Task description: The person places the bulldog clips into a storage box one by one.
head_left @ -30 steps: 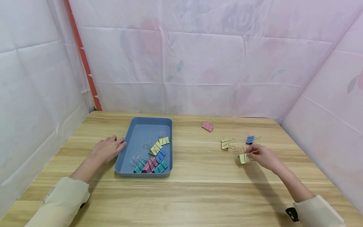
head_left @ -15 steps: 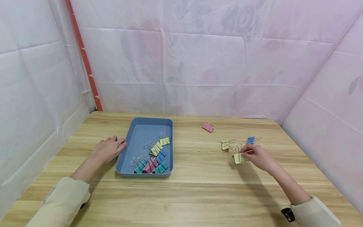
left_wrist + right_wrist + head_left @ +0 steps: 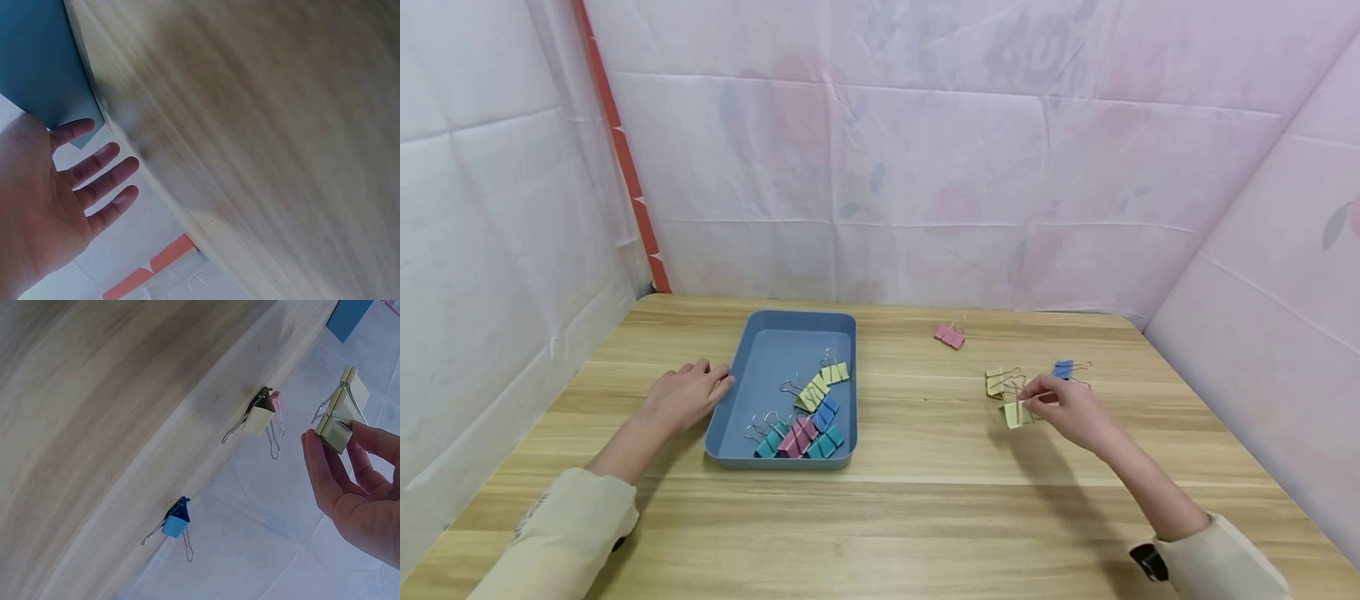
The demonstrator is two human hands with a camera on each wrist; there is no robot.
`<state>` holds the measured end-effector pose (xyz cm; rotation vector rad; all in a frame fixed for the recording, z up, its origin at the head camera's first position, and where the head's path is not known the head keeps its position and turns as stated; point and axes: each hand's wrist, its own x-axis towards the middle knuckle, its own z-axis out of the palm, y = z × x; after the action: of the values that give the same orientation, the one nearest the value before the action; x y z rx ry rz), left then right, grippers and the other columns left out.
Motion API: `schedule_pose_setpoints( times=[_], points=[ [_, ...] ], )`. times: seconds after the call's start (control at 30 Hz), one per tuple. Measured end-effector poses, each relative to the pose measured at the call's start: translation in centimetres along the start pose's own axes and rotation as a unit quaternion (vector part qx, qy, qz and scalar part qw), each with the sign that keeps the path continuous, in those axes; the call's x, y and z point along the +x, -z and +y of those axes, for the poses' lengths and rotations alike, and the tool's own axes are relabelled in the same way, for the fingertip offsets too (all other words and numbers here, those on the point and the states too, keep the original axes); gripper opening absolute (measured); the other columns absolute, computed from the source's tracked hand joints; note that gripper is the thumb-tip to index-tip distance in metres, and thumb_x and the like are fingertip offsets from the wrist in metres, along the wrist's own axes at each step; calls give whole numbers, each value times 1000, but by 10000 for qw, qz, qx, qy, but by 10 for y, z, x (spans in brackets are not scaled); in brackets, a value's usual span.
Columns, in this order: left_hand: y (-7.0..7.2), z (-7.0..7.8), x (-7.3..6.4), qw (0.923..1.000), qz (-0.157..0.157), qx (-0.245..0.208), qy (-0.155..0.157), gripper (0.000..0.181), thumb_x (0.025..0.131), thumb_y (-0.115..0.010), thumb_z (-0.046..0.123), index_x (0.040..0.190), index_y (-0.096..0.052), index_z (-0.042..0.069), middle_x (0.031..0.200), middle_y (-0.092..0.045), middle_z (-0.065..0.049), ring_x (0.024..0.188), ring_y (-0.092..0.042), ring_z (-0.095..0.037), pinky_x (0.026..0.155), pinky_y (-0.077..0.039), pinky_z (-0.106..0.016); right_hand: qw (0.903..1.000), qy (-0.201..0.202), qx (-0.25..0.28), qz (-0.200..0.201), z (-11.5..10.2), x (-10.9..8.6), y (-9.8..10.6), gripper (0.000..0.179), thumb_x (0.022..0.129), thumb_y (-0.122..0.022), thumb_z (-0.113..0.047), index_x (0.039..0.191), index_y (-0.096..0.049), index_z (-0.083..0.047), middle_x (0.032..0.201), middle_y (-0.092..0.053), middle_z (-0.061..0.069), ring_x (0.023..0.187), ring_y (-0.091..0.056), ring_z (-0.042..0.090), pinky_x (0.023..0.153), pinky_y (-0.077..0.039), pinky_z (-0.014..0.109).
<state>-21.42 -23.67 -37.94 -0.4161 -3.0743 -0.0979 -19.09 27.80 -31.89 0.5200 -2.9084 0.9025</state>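
My right hand pinches a yellow binder clip between thumb and fingers, close over the table. In the right wrist view that held binder clip has its two wire handles spread apart. Just behind it on the table lies another yellow binder clip, and a blue binder clip sits to the right, partly behind my hand. A pink binder clip is farther back. My left hand rests with extended fingers at the left side of the blue-grey tray.
Inside the tray, several binder clips lie toward its right and front: yellow ones, a blue one, a pink one and green ones. White cloth hangs around the table's back and sides.
My right hand has moved left with the yellow binder clip, toward the other yellow one, uncovering more of the blue clip. My left hand has stayed at the tray.
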Motion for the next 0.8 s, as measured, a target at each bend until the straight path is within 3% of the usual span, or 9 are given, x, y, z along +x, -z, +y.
schedule_pose_setpoints(
  times=[0.8],
  points=[
    [1,0,0,9999,-31,-117,39,47,99,-36,35,126,-51,0,117,-48,-29,104,-48,-46,83,-39,-58,9998,42,190,-88,-19,16,-16,4,88,-59,-4,90,-63,-4,91,-64,8,89,-61,32,66,-50,36]
  ],
)
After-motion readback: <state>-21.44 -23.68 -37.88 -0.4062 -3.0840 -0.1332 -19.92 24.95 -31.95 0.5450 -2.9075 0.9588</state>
